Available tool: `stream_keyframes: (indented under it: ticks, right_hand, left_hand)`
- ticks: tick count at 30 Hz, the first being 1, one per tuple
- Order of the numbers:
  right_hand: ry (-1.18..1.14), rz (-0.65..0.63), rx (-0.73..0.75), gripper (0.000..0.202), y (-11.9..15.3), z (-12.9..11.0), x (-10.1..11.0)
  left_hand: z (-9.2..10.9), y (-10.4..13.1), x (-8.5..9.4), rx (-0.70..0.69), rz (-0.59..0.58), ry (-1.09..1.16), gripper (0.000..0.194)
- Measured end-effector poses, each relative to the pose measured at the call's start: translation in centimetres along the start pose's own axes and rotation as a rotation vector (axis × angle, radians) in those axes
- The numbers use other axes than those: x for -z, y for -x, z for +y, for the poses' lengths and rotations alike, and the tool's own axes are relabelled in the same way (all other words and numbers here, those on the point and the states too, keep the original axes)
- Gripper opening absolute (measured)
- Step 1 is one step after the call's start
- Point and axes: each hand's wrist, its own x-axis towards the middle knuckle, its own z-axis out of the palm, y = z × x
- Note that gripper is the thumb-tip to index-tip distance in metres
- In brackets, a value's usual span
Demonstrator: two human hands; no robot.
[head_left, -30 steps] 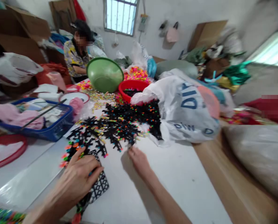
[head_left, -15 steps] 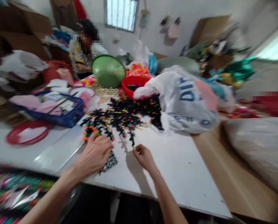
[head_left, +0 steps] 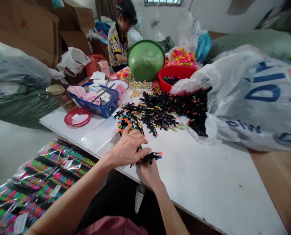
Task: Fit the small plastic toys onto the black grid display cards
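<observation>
My left hand [head_left: 129, 148] reaches over the near edge of the white table [head_left: 189, 169], its thumb and fingers around the black toy pieces beneath it. Close beside it, my right hand [head_left: 150, 173] grips a small black toy gun [head_left: 151, 157] with an orange tip, its fingers partly hidden. A large pile of black toy guns [head_left: 155, 114] with coloured tips spreads just beyond both hands. Orange and green round tips [head_left: 124, 122] cluster above my left hand's fingers.
A blue basket [head_left: 106, 106] and red tray [head_left: 77, 117] stand left. Behind the pile are a green basin [head_left: 146, 60], a red basin [head_left: 177, 71] and a seated person [head_left: 118, 42]. A white plastic bag [head_left: 253, 101] lies right; packed bags [head_left: 42, 182] lie lower left.
The view has shifted, so things sit differently in it. My right hand has moved from the pile's front edge to beside my left hand, bringing a black toy gun.
</observation>
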Motion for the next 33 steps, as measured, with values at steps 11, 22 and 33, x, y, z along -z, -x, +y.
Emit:
stream_keyframes:
  ticks: [11,22,33]
  right_hand:
    - [0.161,-0.012,-0.06,0.017,0.2,0.9,-0.2]
    - [0.482,-0.221,0.052,0.014,-3.3,-0.7,1.8]
    - [0.638,0.24,-0.174,0.012,-15.3,4.0,16.4]
  left_hand:
    - [0.0,0.0,-0.8,0.062,0.032,0.026,0.037]
    - [-0.3,0.1,-0.7,0.121,0.064,0.01,0.023]
    - [-1.0,-0.7,-1.1,0.1,0.086,-0.034,0.029]
